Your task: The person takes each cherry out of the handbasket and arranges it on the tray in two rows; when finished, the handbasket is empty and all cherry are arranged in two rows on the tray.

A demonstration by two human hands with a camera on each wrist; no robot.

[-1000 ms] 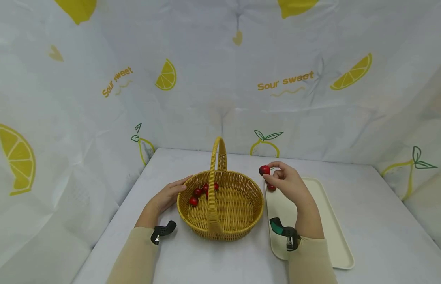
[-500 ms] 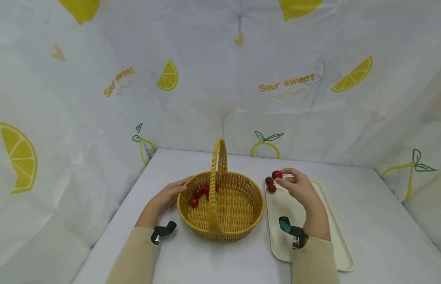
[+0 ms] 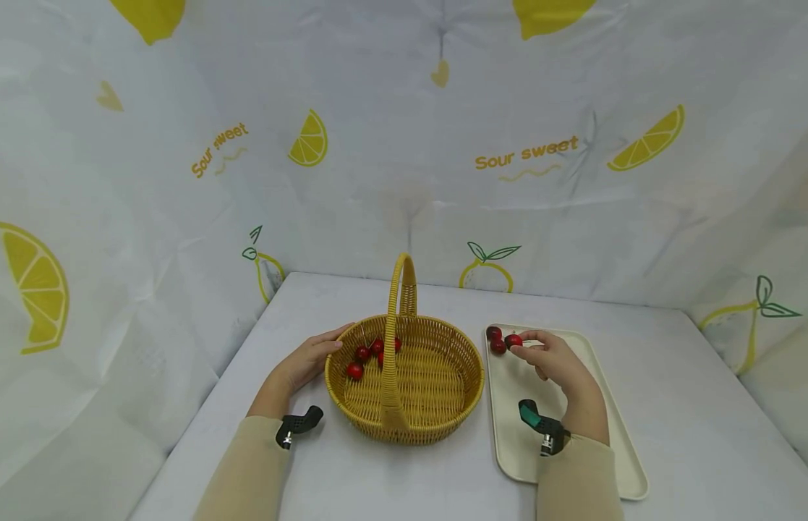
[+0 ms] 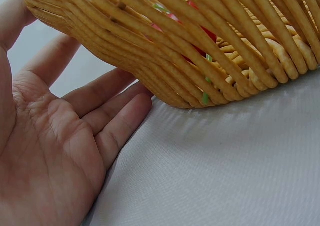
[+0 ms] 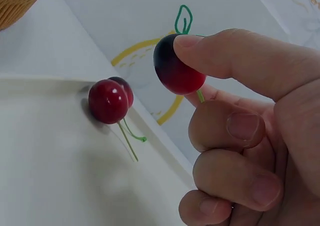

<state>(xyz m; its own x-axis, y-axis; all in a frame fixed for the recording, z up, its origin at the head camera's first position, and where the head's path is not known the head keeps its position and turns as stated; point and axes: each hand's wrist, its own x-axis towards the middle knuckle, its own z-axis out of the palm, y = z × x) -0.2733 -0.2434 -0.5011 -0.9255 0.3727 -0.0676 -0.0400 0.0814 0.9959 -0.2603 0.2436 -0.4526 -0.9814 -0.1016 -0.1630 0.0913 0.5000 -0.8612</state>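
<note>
A yellow woven basket [image 3: 436, 430] with a tall handle stands mid-table, with several red cherries [image 3: 354, 371] in its left part. My left hand [image 3: 306, 364] rests against its left side, fingers extended along the outer wall, as the left wrist view also shows. A dark red cherry [image 5: 180, 68] with a green stem is pinched between thumb and index finger of my right hand [image 3: 555, 360], over the far left of a cream tray [image 3: 599, 427]. The other right fingers are curled. Two cherries [image 5: 108, 102] lie together in the tray's far left corner, beside the held one.
White cloth [image 3: 351, 477] covers the table, and a lemon-print curtain [image 3: 404, 195] hangs behind it. The basket's handle [image 3: 392, 347] arches high over its middle. A narrow strip of table separates basket and tray.
My right hand has moved right and then down with the cherry, from beside the tray's far left edge to low over the tray. The left hand and basket have stayed put.
</note>
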